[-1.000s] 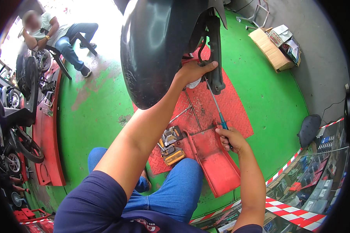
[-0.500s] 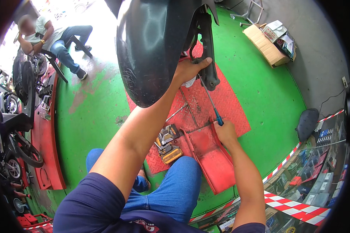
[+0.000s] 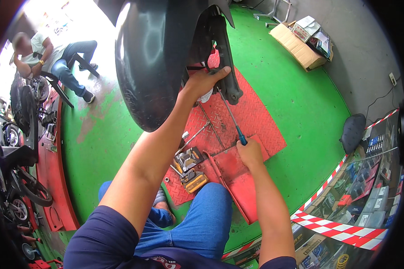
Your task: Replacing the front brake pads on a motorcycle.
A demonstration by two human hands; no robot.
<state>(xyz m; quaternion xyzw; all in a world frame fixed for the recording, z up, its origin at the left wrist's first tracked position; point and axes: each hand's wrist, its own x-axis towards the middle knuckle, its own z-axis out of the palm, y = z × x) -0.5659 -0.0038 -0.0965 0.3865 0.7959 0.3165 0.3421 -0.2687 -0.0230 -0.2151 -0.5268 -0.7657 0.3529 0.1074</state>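
Observation:
A black motorcycle front fender (image 3: 150, 58) hangs at the top centre, with a dark fork leg (image 3: 226, 58) along its right side. My left hand (image 3: 204, 83) reaches past the fender and grips the lower fork leg, thumb across its front; the other fingers are mostly hidden. Below that hand a bit of white cloth (image 3: 206, 96) shows. My right hand (image 3: 250, 153) is closed on the blue handle of a long screwdriver (image 3: 231, 113). Its shaft slants up to the bottom of the fork leg, where the tip is hard to make out.
Under the fork lies a red patterned plate (image 3: 260, 112) with a red ramp (image 3: 240, 184). A yellow-and-black power tool (image 3: 194, 179) and a metal cross wrench (image 3: 197, 132) rest near my knees. A person (image 3: 54, 58) sits at far left; a glass case (image 3: 368, 193) stands right.
The whole view has shifted slightly, so the fender and fork sit farther left. Both hands keep their holds, and the screwdriver stays at the fork's lower end.

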